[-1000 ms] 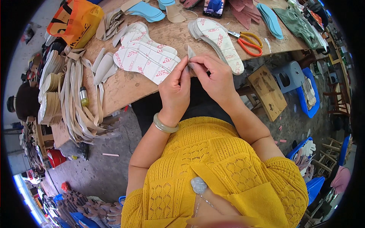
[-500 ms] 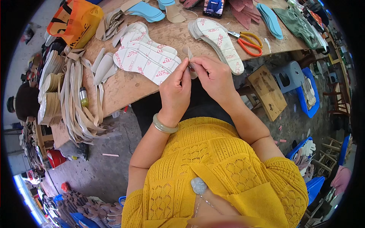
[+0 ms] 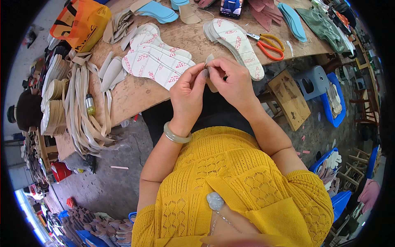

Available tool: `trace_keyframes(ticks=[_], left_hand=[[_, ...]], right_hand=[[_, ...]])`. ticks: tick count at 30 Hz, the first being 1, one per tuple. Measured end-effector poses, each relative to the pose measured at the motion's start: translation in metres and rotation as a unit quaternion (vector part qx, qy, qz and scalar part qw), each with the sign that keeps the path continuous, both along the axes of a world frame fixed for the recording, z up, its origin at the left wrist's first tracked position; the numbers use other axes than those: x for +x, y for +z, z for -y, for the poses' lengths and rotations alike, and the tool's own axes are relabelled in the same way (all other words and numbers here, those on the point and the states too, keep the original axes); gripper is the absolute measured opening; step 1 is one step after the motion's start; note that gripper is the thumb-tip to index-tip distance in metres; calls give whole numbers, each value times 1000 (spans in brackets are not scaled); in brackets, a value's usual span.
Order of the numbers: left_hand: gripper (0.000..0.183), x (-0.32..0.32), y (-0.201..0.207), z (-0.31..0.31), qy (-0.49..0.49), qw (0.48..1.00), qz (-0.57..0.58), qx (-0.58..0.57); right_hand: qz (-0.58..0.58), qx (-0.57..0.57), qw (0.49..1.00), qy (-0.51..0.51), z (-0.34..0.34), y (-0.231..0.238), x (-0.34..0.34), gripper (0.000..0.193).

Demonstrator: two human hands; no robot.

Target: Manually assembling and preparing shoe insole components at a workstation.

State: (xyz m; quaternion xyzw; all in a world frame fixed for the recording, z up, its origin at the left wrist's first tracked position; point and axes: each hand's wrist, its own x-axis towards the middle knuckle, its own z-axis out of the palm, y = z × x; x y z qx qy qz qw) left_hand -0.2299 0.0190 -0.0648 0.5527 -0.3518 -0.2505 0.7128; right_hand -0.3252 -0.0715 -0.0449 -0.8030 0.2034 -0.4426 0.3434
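Both hands meet just above the table's front edge. My left hand (image 3: pixel 187 90), a pale bangle on its wrist, pinches a small beige strip (image 3: pixel 212 85) between thumb and fingers. From the other side my right hand (image 3: pixel 233 82) pinches the same strip, whose ends show above and below the fingertips. Most of it is hidden by the fingers. White insole-shaped pieces (image 3: pixel 154 68) with red print lie left of the hands. A second stack of insole pieces (image 3: pixel 243 51) is right beside my right hand, with orange-and-yellow-handled scissors (image 3: pixel 269 48) farther right.
Beige strips (image 3: pixel 80 107) hang off the wooden table's (image 3: pixel 135 96) left side by a small bottle (image 3: pixel 90 105). An orange bag (image 3: pixel 82 24), light-blue pieces (image 3: pixel 158 11) and a phone (image 3: pixel 230 8) sit farther back. A wooden stool (image 3: pixel 289 100) and blue-grey stool (image 3: pixel 314 82) stand at right.
My left hand has shifted slightly left and the fingers have changed their grip. The beige strip has turned, with more of it showing below the fingertips.
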Motion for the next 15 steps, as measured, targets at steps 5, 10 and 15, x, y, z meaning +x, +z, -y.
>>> trace_keyframes(ticks=[5, 10, 15], left_hand=[[18, 3, -2, -1, -2, 1000, -12, -3], [17, 4, 2, -3, 28, 993, 114, 3], [18, 6, -1, -4, 51, 976, 211, 19]], right_hand=[[-3, 63, 997, 45, 4, -6, -2, 10], [6, 404, 903, 148, 9, 2, -10, 18], [26, 508, 841, 187, 16, 6, -12, 18]])
